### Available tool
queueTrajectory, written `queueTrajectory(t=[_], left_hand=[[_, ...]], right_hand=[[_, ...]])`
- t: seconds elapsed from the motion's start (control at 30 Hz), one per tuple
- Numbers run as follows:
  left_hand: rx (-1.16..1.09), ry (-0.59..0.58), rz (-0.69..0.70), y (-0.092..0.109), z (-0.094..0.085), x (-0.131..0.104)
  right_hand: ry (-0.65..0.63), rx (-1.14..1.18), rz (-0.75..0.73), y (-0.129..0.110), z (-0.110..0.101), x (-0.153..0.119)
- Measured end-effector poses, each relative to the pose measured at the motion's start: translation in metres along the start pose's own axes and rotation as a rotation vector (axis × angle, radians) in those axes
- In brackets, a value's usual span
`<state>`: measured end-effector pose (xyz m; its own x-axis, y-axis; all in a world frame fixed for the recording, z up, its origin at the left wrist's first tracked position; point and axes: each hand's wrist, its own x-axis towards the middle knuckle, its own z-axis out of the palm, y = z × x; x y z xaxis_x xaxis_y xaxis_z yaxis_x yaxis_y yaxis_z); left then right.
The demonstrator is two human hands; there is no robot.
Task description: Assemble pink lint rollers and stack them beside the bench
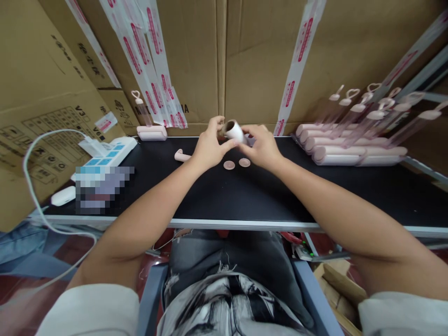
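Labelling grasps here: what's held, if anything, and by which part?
A white roll: left hand at its open, left end, right hand at its right side. Blur hides the exact finger contacts.

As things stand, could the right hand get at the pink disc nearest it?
Probably yes: the pink disc lies uncovered near the right hand, though that hand appears occupied at the white roll.

Cylinder (236, 134) is white outside, brown inside; discs (229, 165) pale pink; tabletop (224, 196) black; tape (304, 39) whitish with repeating red ovals; cardboard (259, 56) brown.
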<state>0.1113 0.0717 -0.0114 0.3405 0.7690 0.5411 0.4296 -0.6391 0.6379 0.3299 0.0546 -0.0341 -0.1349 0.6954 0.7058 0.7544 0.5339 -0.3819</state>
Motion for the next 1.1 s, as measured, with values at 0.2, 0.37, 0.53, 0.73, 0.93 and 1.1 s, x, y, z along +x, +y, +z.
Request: queueTrajectory(t=[0.2, 0.37, 0.53, 0.73, 0.93, 1.1], left_hand=[[0.401, -0.588, 0.005, 0.034, 0.01, -0.024], [0.52, -0.9, -0.061, 0.045, 0.036, -0.041], [0.584, -0.879, -0.027, 0.045, 0.07, -0.024], [0.648, -0.779, -0.105, 0.043, 0.117, 0.02], [0.662, -0.696, -0.198, 0.034, 0.139, 0.042], [0.631, -0.692, -0.193, 0.039, 0.132, 0.04]], right_hand=[[0.288, -0.133, 0.48, 0.082, -0.03, 0.018], [0.156, -0.13, 0.693, 0.125, -0.02, 0.012], [0.107, -0.083, 0.657, 0.122, -0.007, 0.009], [0.088, -0.066, 0.659, 0.119, -0.011, 0.009], [0.077, -0.046, 0.649, 0.122, -0.013, 0.011], [0.045, -0.03, 0.639, 0.124, -0.014, 0.011]])
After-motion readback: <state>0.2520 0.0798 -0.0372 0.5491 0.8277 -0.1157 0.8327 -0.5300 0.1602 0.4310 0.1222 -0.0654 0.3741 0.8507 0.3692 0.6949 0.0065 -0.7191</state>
